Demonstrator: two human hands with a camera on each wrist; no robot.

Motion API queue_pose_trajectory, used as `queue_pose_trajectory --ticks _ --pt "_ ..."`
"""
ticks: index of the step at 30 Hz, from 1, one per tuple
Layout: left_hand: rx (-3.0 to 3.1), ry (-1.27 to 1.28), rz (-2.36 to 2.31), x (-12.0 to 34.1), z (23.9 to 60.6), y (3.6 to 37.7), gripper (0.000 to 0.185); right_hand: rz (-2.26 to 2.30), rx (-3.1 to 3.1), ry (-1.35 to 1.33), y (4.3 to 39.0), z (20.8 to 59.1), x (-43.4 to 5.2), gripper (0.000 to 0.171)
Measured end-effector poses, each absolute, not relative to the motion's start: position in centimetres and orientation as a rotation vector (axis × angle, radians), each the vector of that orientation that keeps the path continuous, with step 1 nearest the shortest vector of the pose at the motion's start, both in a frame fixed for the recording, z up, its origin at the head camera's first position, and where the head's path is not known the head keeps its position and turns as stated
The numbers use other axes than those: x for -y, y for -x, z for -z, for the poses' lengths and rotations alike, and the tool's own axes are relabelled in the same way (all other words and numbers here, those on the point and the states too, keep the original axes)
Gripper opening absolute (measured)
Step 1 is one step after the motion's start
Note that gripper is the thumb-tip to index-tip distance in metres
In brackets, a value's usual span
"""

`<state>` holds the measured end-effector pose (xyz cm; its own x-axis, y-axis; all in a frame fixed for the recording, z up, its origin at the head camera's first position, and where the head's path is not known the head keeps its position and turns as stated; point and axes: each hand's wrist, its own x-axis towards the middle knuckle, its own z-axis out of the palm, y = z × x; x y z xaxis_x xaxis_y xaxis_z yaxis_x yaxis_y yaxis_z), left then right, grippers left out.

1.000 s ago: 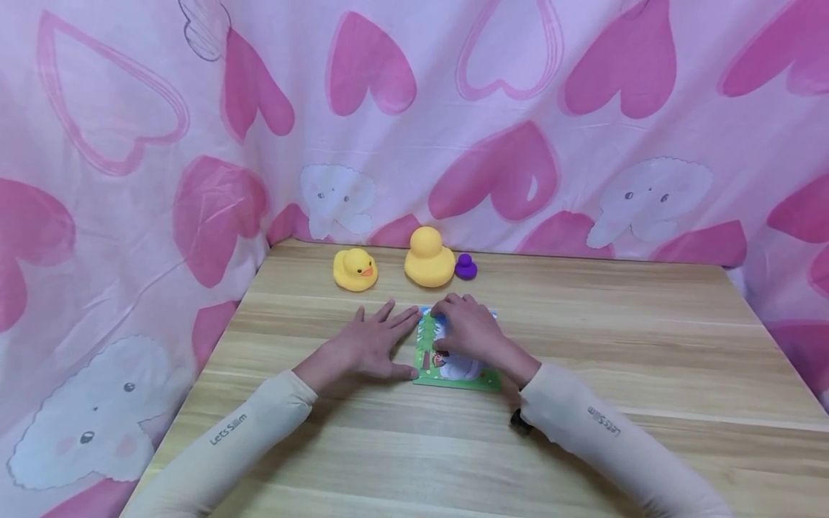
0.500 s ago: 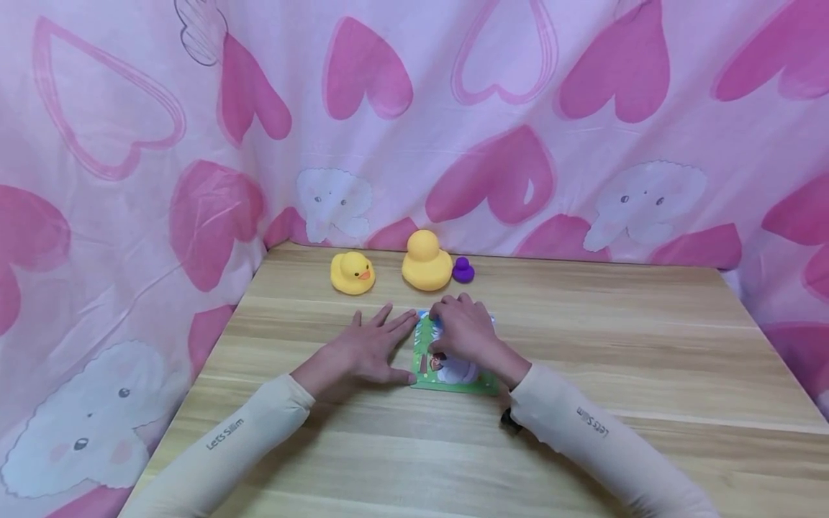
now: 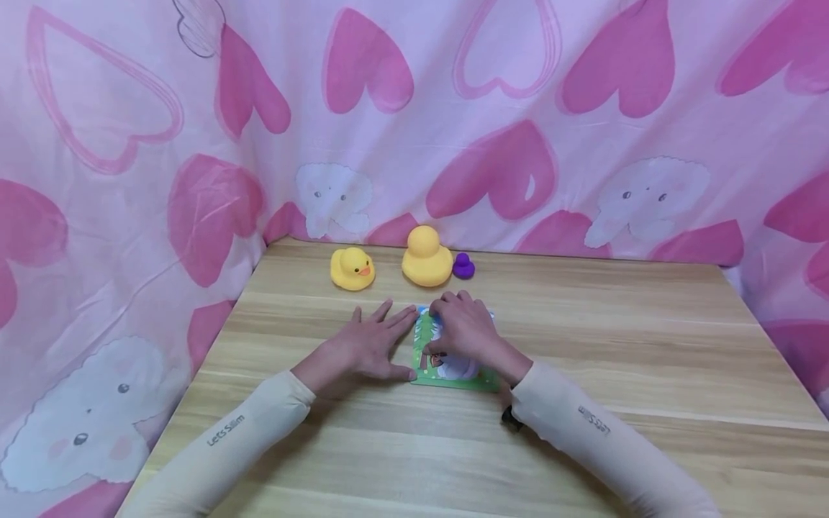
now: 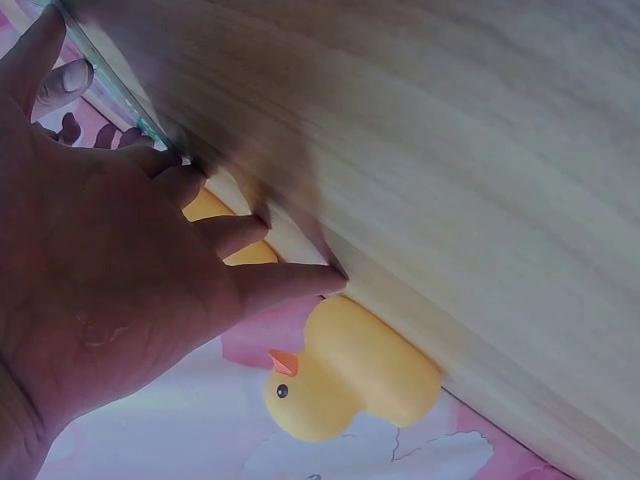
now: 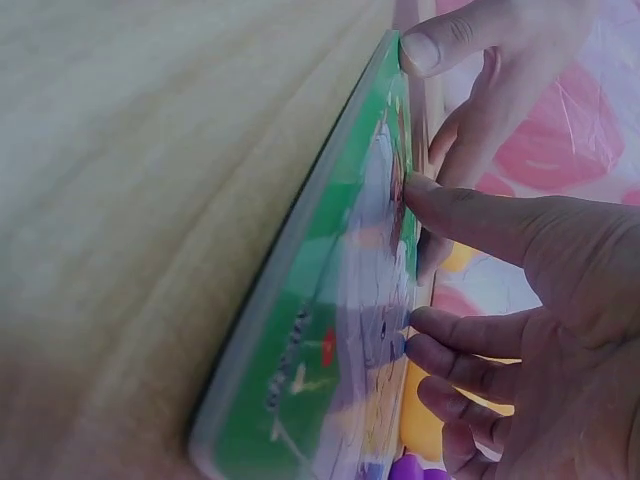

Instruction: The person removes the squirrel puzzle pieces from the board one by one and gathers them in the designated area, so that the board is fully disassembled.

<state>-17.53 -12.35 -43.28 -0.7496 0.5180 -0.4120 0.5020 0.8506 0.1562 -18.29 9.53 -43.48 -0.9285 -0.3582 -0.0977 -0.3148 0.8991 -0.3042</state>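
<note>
A flat picture board (image 3: pixel 447 382) with a green border, a printed tree and a white figure lies on the wooden table. My left hand (image 3: pixel 372 349) is spread flat at the board's left side, thumb and forefinger touching its edge. Over the picture is my right hand (image 3: pixel 465 327), covering much of its upper right part. In the right wrist view, the thumb and fingertips of my right hand (image 5: pixel 530 300) touch the glossy face of the board (image 5: pixel 270 410), spaced apart. I see nothing held between them.
Beyond the board stand a small yellow rubber duck (image 3: pixel 352 269), a larger yellow duck (image 3: pixel 427 259) facing away, and a tiny purple duck (image 3: pixel 463 267) beside it. A pink curtain with hearts (image 3: pixel 369 61) hangs behind the wooden table (image 3: pixel 615 338).
The right thumb has slid slightly left on the board. The left hand keeps its place, and the ducks stay put; the head view shifts a little.
</note>
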Motion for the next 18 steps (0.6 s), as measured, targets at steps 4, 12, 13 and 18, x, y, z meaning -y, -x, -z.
queue_pose_trajectory --ticks 4,12,13,18 --pt "-2.579 -0.751 -0.053 12.4 43.2 17.6 0.115 0.449 -2.887 0.521 18.7 43.5 -9.4 0.074" --pt "-2.584 -0.761 -0.040 12.4 43.2 17.6 0.115 0.513 -2.820 0.517 19.5 43.4 -9.5 0.063" --pt "-2.585 -0.763 -0.037 12.4 43.2 17.6 0.115 0.531 -2.808 0.516 19.6 43.3 -9.6 0.060" --pt "-2.589 -0.773 -0.033 12.4 43.1 17.6 0.115 0.616 -2.754 0.533 20.0 43.2 -10.0 0.052"
